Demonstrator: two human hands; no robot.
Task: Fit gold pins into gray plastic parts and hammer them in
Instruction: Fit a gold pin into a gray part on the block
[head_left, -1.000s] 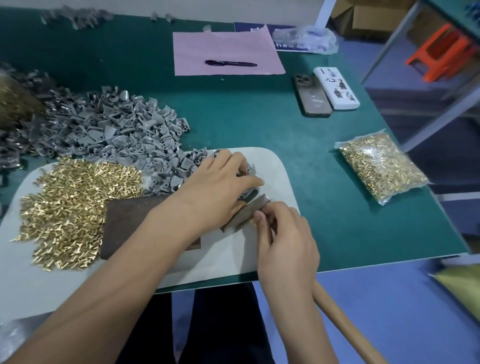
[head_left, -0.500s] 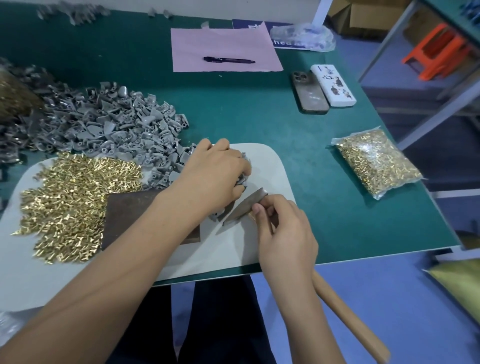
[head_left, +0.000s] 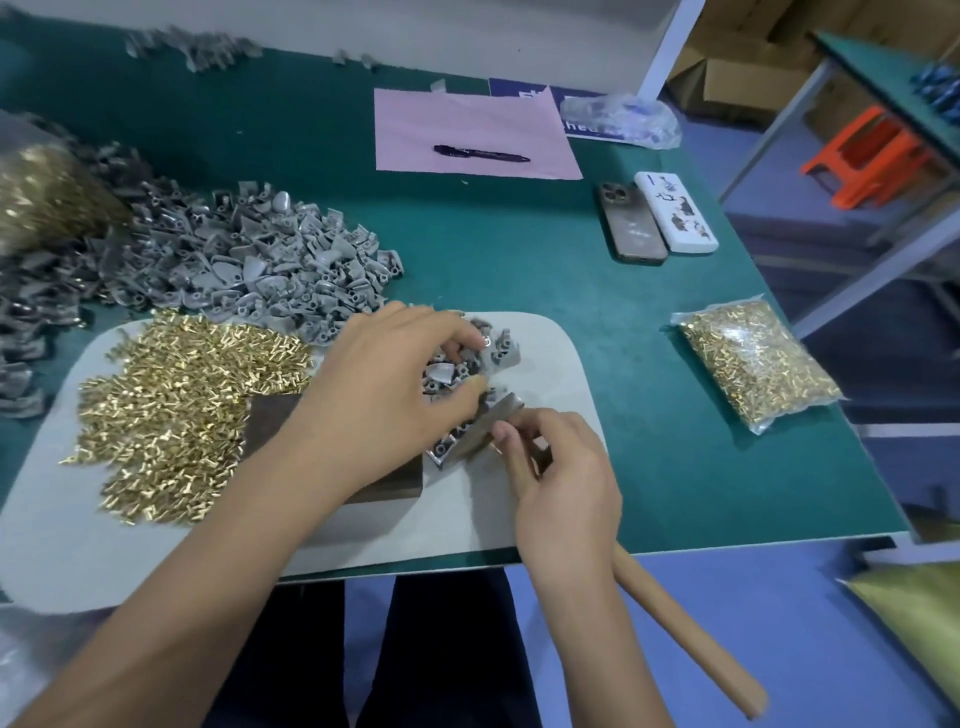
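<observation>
Head view looks down on a green tabletop (head_left: 519, 249). Left hand (head_left: 384, 395) curls its fingers into gray plastic parts (head_left: 244, 265) on a pale mat (head_left: 561, 374), hiding some. Right hand (head_left: 561, 478) pinches a hammer (head_left: 493, 426) by its head, wooden handle trailing off the edge. Loose gold pins (head_left: 171, 410) lie left, a bag of pins (head_left: 753, 358) right. Behind: pen (head_left: 480, 153) on pink paper (head_left: 467, 130), two phones (head_left: 631, 221). Blue label text unreadable.
</observation>
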